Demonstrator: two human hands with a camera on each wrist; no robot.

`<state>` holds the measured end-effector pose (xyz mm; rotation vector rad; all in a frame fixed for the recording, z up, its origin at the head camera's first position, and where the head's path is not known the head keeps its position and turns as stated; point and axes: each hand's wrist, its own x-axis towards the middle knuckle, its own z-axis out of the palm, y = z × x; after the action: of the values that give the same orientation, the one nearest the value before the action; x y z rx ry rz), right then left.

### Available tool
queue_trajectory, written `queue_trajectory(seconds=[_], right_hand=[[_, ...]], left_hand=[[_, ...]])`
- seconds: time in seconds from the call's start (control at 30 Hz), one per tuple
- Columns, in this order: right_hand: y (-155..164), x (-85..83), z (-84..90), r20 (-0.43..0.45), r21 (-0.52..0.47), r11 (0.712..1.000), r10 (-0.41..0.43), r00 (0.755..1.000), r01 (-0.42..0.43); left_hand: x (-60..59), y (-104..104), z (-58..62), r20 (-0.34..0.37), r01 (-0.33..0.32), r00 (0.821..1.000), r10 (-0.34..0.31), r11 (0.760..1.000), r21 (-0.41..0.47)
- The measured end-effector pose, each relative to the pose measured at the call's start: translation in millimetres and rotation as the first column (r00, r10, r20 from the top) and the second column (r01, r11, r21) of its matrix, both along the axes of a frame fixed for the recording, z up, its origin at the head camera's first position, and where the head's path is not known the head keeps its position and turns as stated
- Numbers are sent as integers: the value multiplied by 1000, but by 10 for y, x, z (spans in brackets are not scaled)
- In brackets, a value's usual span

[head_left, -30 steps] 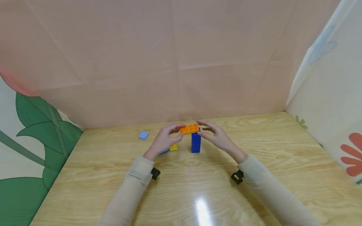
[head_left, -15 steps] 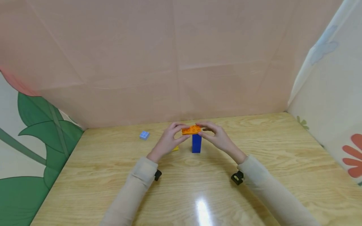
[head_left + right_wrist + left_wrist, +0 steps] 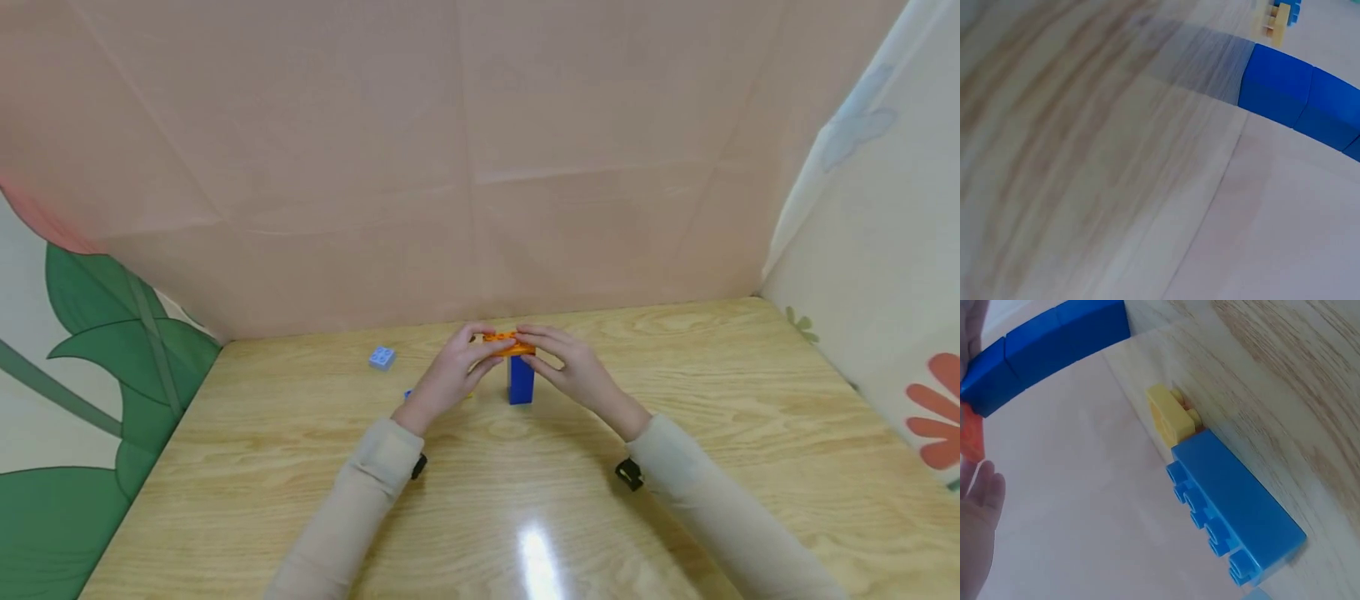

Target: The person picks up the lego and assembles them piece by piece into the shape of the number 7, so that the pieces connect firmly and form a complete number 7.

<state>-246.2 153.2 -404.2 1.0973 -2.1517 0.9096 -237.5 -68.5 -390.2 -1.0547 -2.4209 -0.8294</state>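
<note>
An orange studded building brick point(image 3: 517, 349) lies across the top of an upright tower of dark blue bricks point(image 3: 521, 383). My left hand point(image 3: 448, 371) holds its left end, with fingers over the top and thumb at the near side. At its right end, my right hand point(image 3: 581, 377) grips it between fingers and thumb. In the left wrist view, the orange brick point(image 3: 971, 434) shows only partly, against the end of the blue tower point(image 3: 1054, 347). The right wrist view catches the tower's lower bricks point(image 3: 1297, 90), not the hand.
Left of the tower, a long blue brick point(image 3: 1238, 503) and a yellow brick point(image 3: 1169, 415) lie close together, mostly behind my left hand in the head view. A light blue brick point(image 3: 382, 358) sits farther back left on the wooden table point(image 3: 480, 500). A pinkish backdrop point(image 3: 465, 167) rises behind.
The orange brick has shifted slightly right, over the tower. Fingers of both hands have moved onto its top, and my left hand now covers most of the yellow brick.
</note>
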Motion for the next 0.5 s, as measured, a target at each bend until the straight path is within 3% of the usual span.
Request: queue_trajectory(seconds=[0.23,0.5], right_hand=[[24,-19,-44,-117,77,997,-3,993,12],[38,4,-58,-159,88,996,4,987,11]], left_hand=[[15,3,-1,-92,25,995,-29,999,-43],[29,8,-17,-224,15,974,-32,997,-79]])
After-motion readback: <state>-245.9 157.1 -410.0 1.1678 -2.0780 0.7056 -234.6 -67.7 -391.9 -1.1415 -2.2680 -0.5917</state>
